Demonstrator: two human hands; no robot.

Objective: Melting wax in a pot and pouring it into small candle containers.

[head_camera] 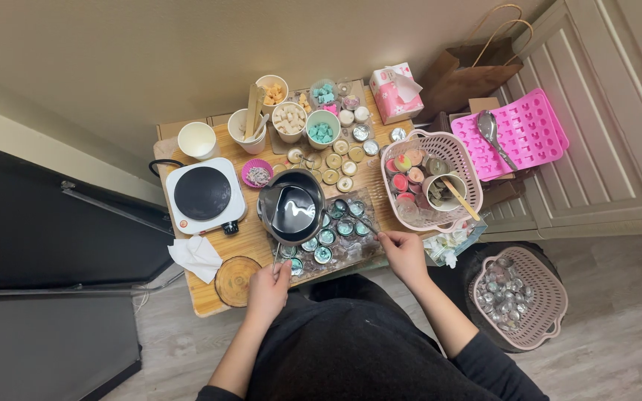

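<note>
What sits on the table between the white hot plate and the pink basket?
In the head view, a dark metal pouring pot stands between the white hot plate and the pink basket, over small round tins; the left hand grips its handle.

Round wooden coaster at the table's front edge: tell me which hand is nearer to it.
Left. The left hand sits right beside the round wooden coaster, holding the dark metal pouring pot by its handle. The right hand is farther off, across the tins.
</note>
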